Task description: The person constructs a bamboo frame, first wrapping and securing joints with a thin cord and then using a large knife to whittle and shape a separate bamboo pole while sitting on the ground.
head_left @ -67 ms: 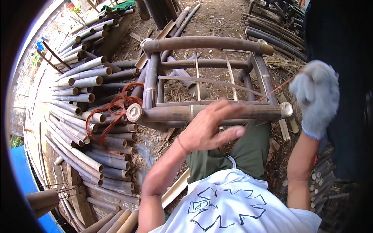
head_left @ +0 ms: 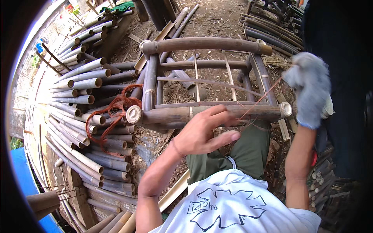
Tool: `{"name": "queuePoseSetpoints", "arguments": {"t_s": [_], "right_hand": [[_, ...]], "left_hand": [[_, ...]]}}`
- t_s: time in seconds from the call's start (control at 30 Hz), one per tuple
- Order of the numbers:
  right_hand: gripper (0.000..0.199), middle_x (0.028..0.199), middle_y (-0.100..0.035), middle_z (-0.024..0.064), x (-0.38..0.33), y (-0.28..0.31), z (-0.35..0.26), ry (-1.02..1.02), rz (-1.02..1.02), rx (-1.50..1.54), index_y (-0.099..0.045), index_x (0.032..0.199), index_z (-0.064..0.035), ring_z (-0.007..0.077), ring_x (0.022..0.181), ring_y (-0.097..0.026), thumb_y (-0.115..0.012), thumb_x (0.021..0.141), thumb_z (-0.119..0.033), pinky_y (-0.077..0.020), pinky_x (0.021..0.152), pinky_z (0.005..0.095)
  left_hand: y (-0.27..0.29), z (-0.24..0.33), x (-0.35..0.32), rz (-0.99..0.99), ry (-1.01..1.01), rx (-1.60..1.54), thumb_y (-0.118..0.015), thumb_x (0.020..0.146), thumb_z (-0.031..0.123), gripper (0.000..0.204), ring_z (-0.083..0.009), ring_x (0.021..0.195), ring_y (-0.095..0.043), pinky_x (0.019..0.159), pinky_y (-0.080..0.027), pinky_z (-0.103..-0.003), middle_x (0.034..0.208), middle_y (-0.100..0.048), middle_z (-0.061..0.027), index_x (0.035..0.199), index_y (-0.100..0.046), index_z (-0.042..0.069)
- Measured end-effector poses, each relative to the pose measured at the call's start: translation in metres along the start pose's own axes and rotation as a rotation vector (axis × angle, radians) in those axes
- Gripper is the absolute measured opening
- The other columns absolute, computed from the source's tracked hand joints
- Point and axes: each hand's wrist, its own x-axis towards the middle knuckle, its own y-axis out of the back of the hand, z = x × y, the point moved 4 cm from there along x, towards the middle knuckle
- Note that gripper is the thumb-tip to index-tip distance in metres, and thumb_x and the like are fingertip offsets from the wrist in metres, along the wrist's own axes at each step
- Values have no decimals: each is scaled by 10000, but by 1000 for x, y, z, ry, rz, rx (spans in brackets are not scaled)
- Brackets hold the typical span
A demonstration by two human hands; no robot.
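Over a stiff bamboo frame (head_left: 206, 112) beside stacked poles (head_left: 83, 83), the gloved right hand (head_left: 311, 91) is closing on a thin, limp red cord (head_left: 261, 99), likely pulling it taut from the front rail, while the bare left hand (head_left: 204, 134) is hovering open-fingered.

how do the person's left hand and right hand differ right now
The left hand is bare; the right hand wears a grey work glove. The left hand lies low with fingers spread, over the near rail of the bamboo frame; the right hand is raised beside the frame's right end. The right hand pulls a thin orange cord taut; whether the left grips the cord is unclear. The cord runs between both hands.
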Motion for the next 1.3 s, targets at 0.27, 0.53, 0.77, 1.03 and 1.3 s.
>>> {"name": "queuePoseSetpoints", "arguments": {"t_s": [0.27, 0.53, 0.77, 1.03, 1.3], "right_hand": [[526, 1118, -678, 155, -106, -208, 96, 301, -794, -51, -679, 1153, -77, 357, 1076, -635, -728, 846, -501, -467, 1013, 462], [332, 674, -609, 57, -143, -196, 88, 289, -677, -231, -675, 738, -134, 278, 588, -612, -646, 927, -405, -467, 584, 424], [345, 970, -638, 136, -152, -153, 72, 295, -585, -247, -645, 1082, -96, 344, 924, -646, -718, 861, -350, -456, 1038, 496], [509, 845, -695, 178, -101, -44, 85, -222, -626, -608, -623, 1203, -15, 405, 821, -682, -654, 910, -430, -539, 759, 508], [621, 912, -701, 227, -49, -82, 222, -423, -562, -885, -704, 898, -37, 399, 898, -677, -659, 836, -653, -524, 815, 484]], "left_hand": [[61, -46, -149, 981, 204, -738, -595, 947, 63, 351, -100, 579, -342, 622, -386, -326, 623, -392, 8, 652, -408, 94], [35, -26, -136, 968, 330, -746, -566, 962, 59, 360, -88, 503, -296, 543, -339, -303, 592, -310, 30, 674, -360, 128], [42, -49, -116, 622, 443, -170, -692, 944, 234, 257, -126, 732, -545, 694, -523, -370, 877, -563, -94, 902, -625, -10], [77, -184, -9, 546, 422, 850, -625, 969, 389, 515, -367, 1272, -530, 1103, -398, -462, 1374, -565, -218, 1292, -600, -11], [57, -245, 31, 360, 421, 964, -498, 981, 562, 557, -306, 911, -625, 877, -421, -434, 820, -676, -113, 759, -691, 89]]}}
